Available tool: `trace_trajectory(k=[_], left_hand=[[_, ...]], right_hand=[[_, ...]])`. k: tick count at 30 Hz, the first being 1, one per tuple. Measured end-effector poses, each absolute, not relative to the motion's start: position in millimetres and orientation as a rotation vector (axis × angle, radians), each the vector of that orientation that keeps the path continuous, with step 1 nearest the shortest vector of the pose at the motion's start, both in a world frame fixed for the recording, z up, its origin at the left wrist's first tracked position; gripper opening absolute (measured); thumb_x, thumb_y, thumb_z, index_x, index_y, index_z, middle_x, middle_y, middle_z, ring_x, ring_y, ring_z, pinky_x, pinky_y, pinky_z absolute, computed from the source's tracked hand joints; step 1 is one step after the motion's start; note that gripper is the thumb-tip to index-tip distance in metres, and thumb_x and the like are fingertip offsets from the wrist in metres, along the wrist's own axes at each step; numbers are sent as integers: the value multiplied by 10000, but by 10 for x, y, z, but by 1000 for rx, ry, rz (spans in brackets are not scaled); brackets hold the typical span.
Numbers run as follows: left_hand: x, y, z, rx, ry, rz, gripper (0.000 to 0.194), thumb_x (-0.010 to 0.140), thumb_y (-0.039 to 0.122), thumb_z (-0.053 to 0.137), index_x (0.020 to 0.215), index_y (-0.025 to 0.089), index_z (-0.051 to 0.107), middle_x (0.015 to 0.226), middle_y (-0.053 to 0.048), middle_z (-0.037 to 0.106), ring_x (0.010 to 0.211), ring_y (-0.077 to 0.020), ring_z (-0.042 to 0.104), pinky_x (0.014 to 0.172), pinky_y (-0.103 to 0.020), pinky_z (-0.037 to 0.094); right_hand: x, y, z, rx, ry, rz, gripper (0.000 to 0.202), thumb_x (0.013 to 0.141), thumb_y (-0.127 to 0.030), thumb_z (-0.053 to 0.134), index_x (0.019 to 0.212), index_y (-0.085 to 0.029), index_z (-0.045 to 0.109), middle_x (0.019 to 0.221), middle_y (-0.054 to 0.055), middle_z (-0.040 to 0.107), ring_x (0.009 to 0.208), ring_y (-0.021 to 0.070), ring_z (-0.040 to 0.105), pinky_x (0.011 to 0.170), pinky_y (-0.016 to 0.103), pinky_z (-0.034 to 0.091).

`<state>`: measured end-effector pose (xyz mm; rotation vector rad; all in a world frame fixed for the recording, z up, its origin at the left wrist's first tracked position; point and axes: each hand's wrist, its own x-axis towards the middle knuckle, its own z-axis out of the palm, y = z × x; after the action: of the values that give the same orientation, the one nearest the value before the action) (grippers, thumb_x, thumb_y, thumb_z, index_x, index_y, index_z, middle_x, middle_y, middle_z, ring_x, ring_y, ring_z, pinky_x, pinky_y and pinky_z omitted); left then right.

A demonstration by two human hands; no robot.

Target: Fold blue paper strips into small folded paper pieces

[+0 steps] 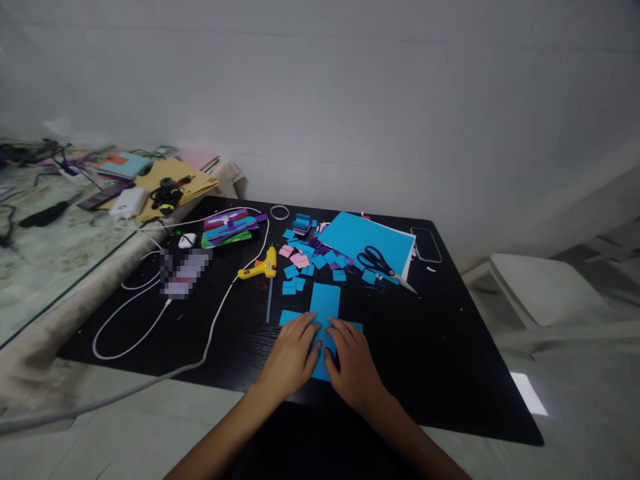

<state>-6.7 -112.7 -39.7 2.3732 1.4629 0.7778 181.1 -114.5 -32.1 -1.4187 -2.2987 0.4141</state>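
left fingers point(299, 325) and right fingers point(346, 333) touch blue paper point(325, 300)

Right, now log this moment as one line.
left hand: on blue cross-shaped paper | right hand: on same paper | yellow glue gun: left of paper | scissors: lying on blue sheet, tips past its edge

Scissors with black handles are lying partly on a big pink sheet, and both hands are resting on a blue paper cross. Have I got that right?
Not quite: the big sheet under the black-handled scissors is blue, not pink, as the head view shows. The left hand and right hand do rest on the blue paper cross.
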Motion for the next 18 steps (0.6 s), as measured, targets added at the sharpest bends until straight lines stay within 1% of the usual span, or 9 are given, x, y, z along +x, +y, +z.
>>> trace_trajectory(k=[4,10,14,18], left_hand=[[-73,-1120,-403,2374,1461,769,317,1005,220,547,1314,191,611,1458,-151,622,1357,-330,593,1114,-569,528],[-74,-1116,-422,2375,1458,782,317,1002,219,555,1314,201,608,1462,-140,618,1357,-323,591,1113,-562,525],[-74,-1113,-423,2371,1466,776,315,997,220,566,1306,192,614,1465,-141,617,1357,-318,590,1118,-548,523],[-78,-1114,-426,2369,1466,767,305,1000,226,564,1299,196,619,1466,-137,617,1361,-317,586,1120,-546,519]], right_hand=[[1826,-1152,-341,-1398,-2297,415,365,985,-191,491,1304,-116,652,1458,188,630,1359,353,581,1105,590,508],[1833,-1157,-398,-1382,-2285,384,355,986,-184,507,1304,-115,648,1459,188,627,1352,345,583,1108,578,508],[1835,-1158,-404,-1369,-2287,370,364,986,-179,506,1318,-107,639,1459,196,624,1346,350,583,1099,590,511],[1837,-1154,-397,-1377,-2290,369,364,992,-190,500,1323,-129,638,1459,188,627,1343,354,584,1093,599,512]])
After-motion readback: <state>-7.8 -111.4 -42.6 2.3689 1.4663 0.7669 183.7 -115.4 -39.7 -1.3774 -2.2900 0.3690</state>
